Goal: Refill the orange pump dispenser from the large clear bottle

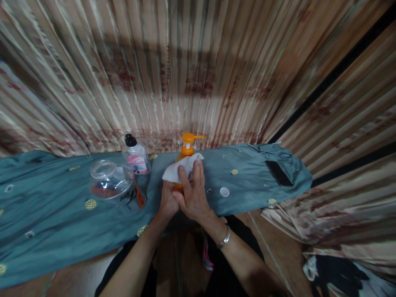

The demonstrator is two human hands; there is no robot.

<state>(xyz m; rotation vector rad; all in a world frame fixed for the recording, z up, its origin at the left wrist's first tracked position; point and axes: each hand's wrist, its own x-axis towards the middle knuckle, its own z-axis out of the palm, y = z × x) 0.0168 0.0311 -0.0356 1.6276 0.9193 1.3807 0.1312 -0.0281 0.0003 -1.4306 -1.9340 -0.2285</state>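
An orange pump bottle [187, 151] stands upright on the cloth-covered surface in front of me, its spout turned to the right. A white cloth [173, 172] is draped over its body and hides most of it. My left hand [169, 201] is closed round the bottle's near left side, with its fingers mostly hidden. With bent fingers, my right hand [194, 197] presses the white cloth against the bottle from the right and front.
To the left stand a clear plastic jar [103, 171] without a lid and a clear bottle [137, 159] with a black cap. On the right lie a white round disc [224, 192] and a black phone [279, 173] on the teal patterned cover [62, 222]. A pleated curtain [198, 74] hangs behind.
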